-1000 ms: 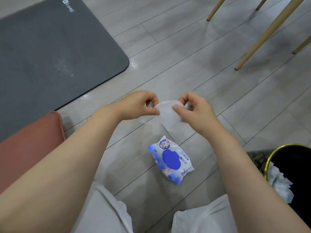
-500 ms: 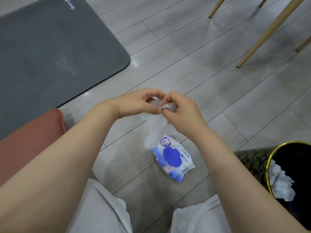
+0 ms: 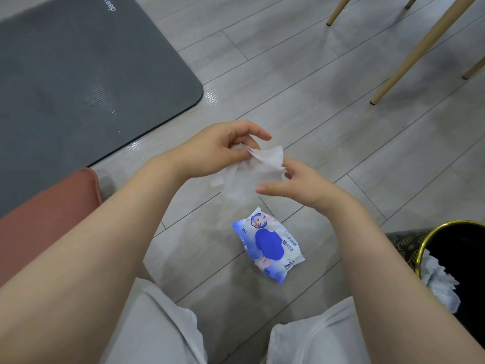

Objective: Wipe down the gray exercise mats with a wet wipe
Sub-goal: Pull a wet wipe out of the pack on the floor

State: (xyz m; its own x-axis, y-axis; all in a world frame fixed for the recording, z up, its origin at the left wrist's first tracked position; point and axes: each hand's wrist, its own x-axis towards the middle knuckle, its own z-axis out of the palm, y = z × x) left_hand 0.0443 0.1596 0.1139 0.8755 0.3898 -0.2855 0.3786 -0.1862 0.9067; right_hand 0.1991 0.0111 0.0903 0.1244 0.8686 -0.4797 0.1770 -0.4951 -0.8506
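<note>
From the head camera, looking down past the person's knees in pale trousers [image 3: 162, 329], the floor is gray wood-look planking [image 3: 301, 82]. A blue-and-white wet wipe pack [image 3: 269, 245] lies flat on it between the legs, its long axis running from upper left to lower right, printed face up. At the right edge stands a black waste bin with a gold rim [image 3: 443, 227]; crumpled white wipes [image 3: 438, 282] sit inside it. Three tan chair legs [image 3: 420, 51] slant down to the floor at the upper right. A pink cushioned seat edge [image 3: 44, 211] shows at the left, under the left forearm.

The gray exercise mat [image 3: 78, 74] lies flat on the floor at the upper left, well apart from the hands, its rounded corner pointing toward the middle of the view and white "keep" lettering near the top edge. A wet sheen shows on the mat and on the floor just beside its edge.

The left hand [image 3: 223, 151] pinches the upper edge of a white wet wipe [image 3: 257, 172] between thumb and curled fingers. The wipe hangs partly unfolded, above the pack. The right hand [image 3: 296, 185] is beside the wipe's right edge with fingers loosely spread; I cannot tell whether it has any hold.
</note>
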